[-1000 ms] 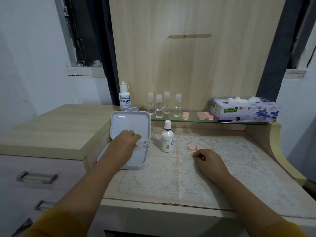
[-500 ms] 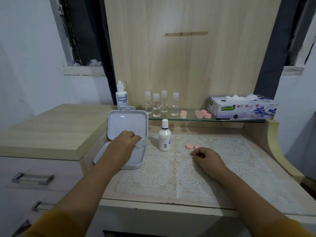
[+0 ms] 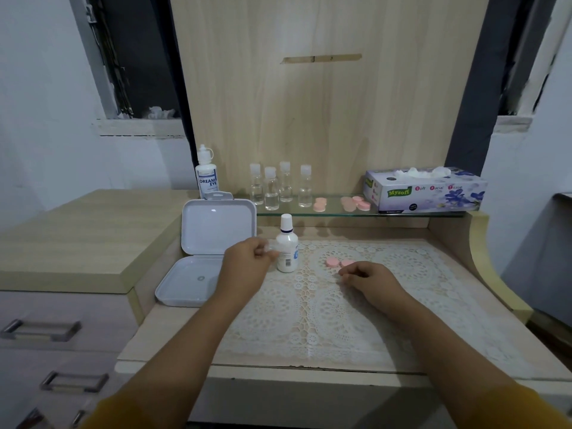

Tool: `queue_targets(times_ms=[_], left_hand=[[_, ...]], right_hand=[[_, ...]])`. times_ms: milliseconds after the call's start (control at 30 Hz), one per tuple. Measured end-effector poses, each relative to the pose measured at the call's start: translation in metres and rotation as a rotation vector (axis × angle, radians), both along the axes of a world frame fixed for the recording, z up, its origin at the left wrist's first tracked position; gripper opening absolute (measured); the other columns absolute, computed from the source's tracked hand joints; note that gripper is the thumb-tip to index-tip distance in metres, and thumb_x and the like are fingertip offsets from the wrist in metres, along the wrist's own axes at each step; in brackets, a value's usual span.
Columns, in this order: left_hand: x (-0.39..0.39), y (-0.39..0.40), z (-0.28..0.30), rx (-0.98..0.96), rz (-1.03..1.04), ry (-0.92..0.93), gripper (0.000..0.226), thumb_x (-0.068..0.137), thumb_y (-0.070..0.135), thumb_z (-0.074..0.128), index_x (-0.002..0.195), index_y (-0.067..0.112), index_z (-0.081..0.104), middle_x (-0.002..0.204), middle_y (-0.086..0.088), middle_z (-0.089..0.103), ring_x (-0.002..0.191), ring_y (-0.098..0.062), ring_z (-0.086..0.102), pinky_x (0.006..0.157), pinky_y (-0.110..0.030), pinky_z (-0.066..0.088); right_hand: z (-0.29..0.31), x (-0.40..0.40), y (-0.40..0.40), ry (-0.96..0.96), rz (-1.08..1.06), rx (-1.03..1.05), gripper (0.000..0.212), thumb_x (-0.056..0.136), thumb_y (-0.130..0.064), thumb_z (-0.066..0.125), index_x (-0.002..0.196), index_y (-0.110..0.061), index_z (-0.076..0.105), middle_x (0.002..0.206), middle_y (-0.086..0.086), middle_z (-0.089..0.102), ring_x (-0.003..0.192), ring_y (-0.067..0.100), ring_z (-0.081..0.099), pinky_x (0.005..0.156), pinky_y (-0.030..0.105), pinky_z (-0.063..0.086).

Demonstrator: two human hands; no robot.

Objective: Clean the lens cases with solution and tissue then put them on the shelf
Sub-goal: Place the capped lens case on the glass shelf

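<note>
My left hand [image 3: 247, 264] pinches a small clear lens case [image 3: 271, 245] just left of the white solution bottle [image 3: 288, 247], above the lace mat [image 3: 325, 320]. Its outline is blurred. My right hand [image 3: 368, 277] rests on the mat with its fingers loosely curled and nothing visible in them. Its fingertips lie beside two pink lens case pieces [image 3: 339, 262]. More pink lens cases [image 3: 356, 203] lie on the glass shelf [image 3: 340, 213], and a tissue box [image 3: 427, 191] stands at the shelf's right end.
An open white plastic box [image 3: 192, 283] lies at the mat's left, its lid [image 3: 216, 227] upright. A Dream Eye bottle [image 3: 206, 178] and several small clear bottles [image 3: 272, 187] stand on the shelf. Drawers with metal handles [image 3: 40, 329] are on the left.
My left hand has come up out of the white box and moved right toward the solution bottle with the clear lens case in it. My right hand has stayed beside the pink pieces.
</note>
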State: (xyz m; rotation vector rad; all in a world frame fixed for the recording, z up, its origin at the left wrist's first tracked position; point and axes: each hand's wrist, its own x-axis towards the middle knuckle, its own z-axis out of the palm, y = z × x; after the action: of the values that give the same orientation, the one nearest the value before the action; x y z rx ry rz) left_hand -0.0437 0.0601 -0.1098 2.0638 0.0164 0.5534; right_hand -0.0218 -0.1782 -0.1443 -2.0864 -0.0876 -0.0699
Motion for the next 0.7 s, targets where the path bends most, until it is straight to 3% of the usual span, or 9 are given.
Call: queue_targets(times_ms=[100, 300, 433, 567, 700], left_hand=[[0.002, -0.028, -0.009, -0.046, -0.066, 0.063, 0.026, 0.083, 0.02, 0.071, 0.106, 0.008, 0.069, 0.083, 0.002, 0.063, 0.075, -0.009, 0.054, 0.073, -0.024, 0.044], [0.008, -0.069, -0.029, -0.033, -0.134, 0.184, 0.038, 0.084, 0.025, 0.07, 0.119, 0.01, 0.065, 0.108, -0.005, 0.068, 0.093, -0.013, 0.06, 0.085, -0.022, 0.046], [0.013, -0.078, -0.037, 0.047, -0.118, 0.217, 0.039, 0.083, 0.027, 0.071, 0.118, 0.012, 0.065, 0.116, -0.006, 0.067, 0.102, -0.015, 0.06, 0.088, -0.021, 0.044], [0.018, -0.079, -0.038, 0.135, -0.132, 0.257, 0.042, 0.083, 0.029, 0.071, 0.121, 0.013, 0.064, 0.122, -0.007, 0.064, 0.109, -0.018, 0.059, 0.097, -0.027, 0.046], [0.022, -0.079, -0.037, 0.176, -0.139, 0.292, 0.044, 0.083, 0.027, 0.071, 0.124, 0.014, 0.062, 0.125, -0.007, 0.062, 0.112, -0.017, 0.058, 0.095, -0.023, 0.042]], right_hand=[[-0.004, -0.005, 0.001, -0.091, -0.095, 0.155, 0.013, 0.092, -0.013, 0.058, 0.093, -0.016, 0.07, 0.096, -0.007, 0.069, 0.084, -0.001, 0.059, 0.063, 0.008, 0.039], [-0.005, -0.013, 0.0, -0.121, -0.254, 0.47, 0.018, 0.093, -0.008, 0.056, 0.09, -0.02, 0.069, 0.096, -0.001, 0.068, 0.087, 0.012, 0.06, 0.071, 0.021, 0.044], [-0.002, -0.014, 0.0, -0.111, -0.261, 0.522, 0.016, 0.093, -0.007, 0.056, 0.092, -0.016, 0.068, 0.093, -0.002, 0.067, 0.082, 0.008, 0.057, 0.067, 0.019, 0.042], [-0.004, -0.011, -0.001, -0.094, -0.268, 0.545, 0.016, 0.092, -0.006, 0.057, 0.09, -0.017, 0.069, 0.09, -0.002, 0.067, 0.081, 0.009, 0.058, 0.069, 0.021, 0.044], [-0.007, -0.005, -0.003, -0.078, -0.26, 0.524, 0.016, 0.09, -0.006, 0.058, 0.087, -0.016, 0.07, 0.077, -0.003, 0.062, 0.073, 0.01, 0.054, 0.069, 0.024, 0.043]])
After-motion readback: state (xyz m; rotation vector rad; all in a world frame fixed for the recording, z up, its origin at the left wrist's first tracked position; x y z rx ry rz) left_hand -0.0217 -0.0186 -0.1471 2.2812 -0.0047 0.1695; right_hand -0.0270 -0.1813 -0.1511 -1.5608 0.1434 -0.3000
